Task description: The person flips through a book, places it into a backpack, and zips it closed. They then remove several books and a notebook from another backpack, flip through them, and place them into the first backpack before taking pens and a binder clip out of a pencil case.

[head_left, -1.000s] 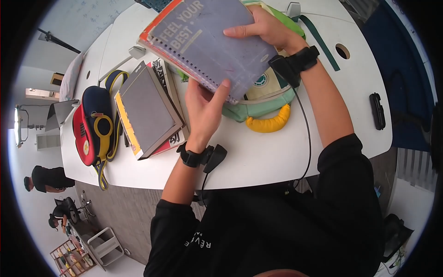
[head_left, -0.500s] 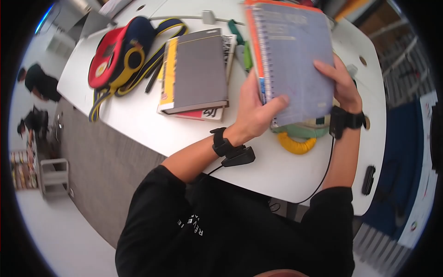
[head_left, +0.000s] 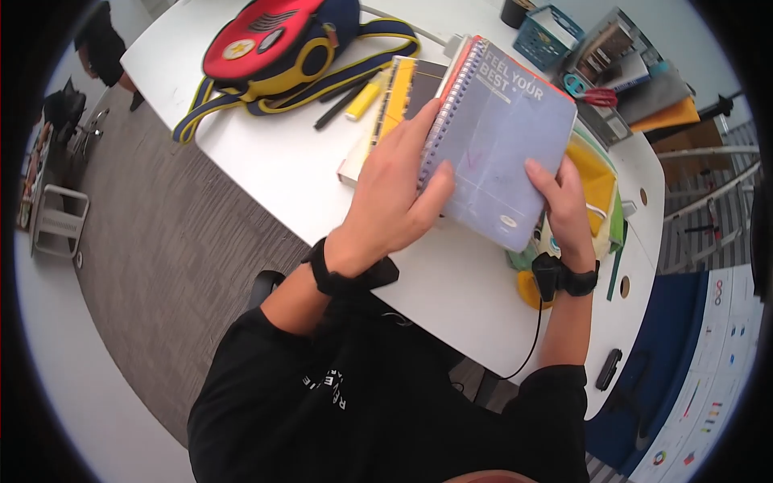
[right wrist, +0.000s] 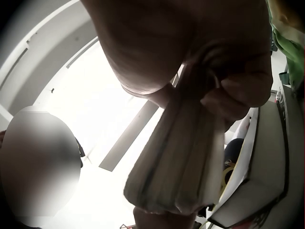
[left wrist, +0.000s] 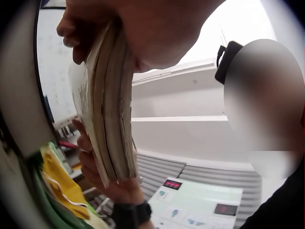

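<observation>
A stack of spiral notebooks (head_left: 499, 137) with a purple-grey top cover is held up above the table. My left hand (head_left: 394, 185) grips its spiral side, thumb on the cover; my right hand (head_left: 568, 209) grips the opposite edge, thumb also on top. In the left wrist view the page edges of the stack (left wrist: 112, 109) show several thick layers between both hands. The right wrist view shows the stack (right wrist: 178, 152) pinched in my right hand (right wrist: 190, 57). Partly covered by the stack and my left hand, a pile of books (head_left: 394, 101) lies on the table.
A red and navy bag (head_left: 282, 48) with a strap lies at the back left, beside a black pen (head_left: 340, 106) and a yellow marker (head_left: 366, 98). A green and yellow bag (head_left: 600, 189) is behind my right hand. A blue basket (head_left: 547, 39) and a desk organizer (head_left: 604, 121) stand at the back.
The head view has turned rightward. Both hands still hold the notebooks, which were over the green bag and now partly cover the book pile. The stack has tilted.
</observation>
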### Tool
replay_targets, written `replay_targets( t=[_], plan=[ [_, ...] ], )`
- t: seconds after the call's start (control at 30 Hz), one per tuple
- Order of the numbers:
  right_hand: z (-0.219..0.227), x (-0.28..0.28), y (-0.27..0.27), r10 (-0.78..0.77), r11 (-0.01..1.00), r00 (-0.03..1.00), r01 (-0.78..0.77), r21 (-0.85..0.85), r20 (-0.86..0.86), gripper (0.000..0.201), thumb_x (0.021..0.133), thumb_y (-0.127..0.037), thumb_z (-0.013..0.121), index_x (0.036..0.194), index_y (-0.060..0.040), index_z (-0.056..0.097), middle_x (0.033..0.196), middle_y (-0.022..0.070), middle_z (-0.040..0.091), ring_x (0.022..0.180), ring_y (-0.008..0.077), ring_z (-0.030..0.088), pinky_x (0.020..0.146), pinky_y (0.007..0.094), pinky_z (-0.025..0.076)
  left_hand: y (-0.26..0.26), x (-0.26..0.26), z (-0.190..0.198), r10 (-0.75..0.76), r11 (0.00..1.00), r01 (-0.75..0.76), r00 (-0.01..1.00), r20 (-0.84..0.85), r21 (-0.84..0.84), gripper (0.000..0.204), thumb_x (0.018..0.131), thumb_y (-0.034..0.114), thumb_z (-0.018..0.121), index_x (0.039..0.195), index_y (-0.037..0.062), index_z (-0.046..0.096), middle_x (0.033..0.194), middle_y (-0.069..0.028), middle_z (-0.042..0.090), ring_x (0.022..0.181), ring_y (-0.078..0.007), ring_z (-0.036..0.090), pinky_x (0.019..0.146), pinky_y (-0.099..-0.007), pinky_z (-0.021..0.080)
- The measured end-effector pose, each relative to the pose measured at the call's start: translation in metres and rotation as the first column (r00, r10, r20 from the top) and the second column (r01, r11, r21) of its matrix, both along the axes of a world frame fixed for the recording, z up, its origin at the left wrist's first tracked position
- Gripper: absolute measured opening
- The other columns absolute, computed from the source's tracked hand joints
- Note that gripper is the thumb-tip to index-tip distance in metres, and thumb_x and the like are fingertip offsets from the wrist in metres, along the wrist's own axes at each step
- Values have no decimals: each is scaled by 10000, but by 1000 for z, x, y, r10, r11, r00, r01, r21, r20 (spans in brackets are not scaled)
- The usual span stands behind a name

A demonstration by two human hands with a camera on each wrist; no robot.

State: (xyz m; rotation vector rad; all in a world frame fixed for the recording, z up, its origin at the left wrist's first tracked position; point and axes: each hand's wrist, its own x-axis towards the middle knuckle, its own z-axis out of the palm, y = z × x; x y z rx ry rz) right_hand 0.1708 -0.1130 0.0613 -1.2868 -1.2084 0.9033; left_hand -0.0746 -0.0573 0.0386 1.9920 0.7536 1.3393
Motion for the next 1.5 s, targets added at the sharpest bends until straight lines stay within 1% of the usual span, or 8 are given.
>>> replay_targets(
  t=[0.3,0.6,1.0,1.07,1.17,1.27,1.37,1.5],
  plan=[
    [-11,3,70,73,991,820,5,-134,568,578,942,-306,665,1347,82,527,762,75,651,601,117,579,578,275,461,95,-54,-14,271,962,-235,874,-404,139,332,922,226,569,1058,-51,691,924,-224,614,955,-369,578,849,-449,480],
    [2,4,60,101,975,828,27,-219,551,580,1001,-415,555,1419,-15,518,696,55,613,532,107,521,534,277,426,164,-49,-58,307,951,-182,444,-842,251,549,852,306,662,1164,-128,540,1085,-294,575,1063,-451,561,921,-478,501],
    [54,51,20,-139,987,870,85,135,473,415,993,-282,611,1336,-49,604,726,28,628,559,59,505,537,218,416,189,-61,-84,224,975,-102,431,-874,199,327,820,-6,524,1127,-108,481,979,-321,589,914,-446,650,823,-482,543],
    [56,55,13,-129,987,871,68,143,474,404,981,-253,632,1328,-46,607,740,27,635,606,63,537,557,223,429,209,-78,-107,329,862,20,738,-589,507,410,843,-18,513,1233,-128,450,1069,-327,585,1041,-471,602,921,-498,495],
    [53,57,7,-125,984,889,54,170,441,392,967,-223,655,1311,-40,616,756,40,645,686,75,596,617,242,464,155,-57,-32,280,960,-240,848,-450,145,469,945,29,547,1368,-96,389,1208,-320,577,1133,-477,557,963,-440,458],
    [60,49,7,-80,989,862,8,146,500,400,970,-228,656,1321,-44,608,843,45,686,786,102,644,704,253,500,82,-11,30,-19,990,7,996,-82,-140,368,1001,128,577,1331,-4,481,821,17,546,670,-43,496,595,-189,397],
    [52,23,16,149,925,973,-200,323,175,498,946,-253,692,1338,24,560,1001,105,716,959,150,667,849,290,520,18,47,46,-402,770,494,867,293,-404,291,1015,153,577,1257,10,501,867,-21,570,707,-78,531,628,-225,435],
    [60,7,22,198,893,979,-202,403,52,534,948,-286,664,1334,56,524,1074,188,700,1063,263,673,953,386,533,-4,108,67,-575,731,615,789,219,-296,345,1008,140,576,1299,-15,473,910,-42,594,753,-105,573,654,-241,463]
  ],
)
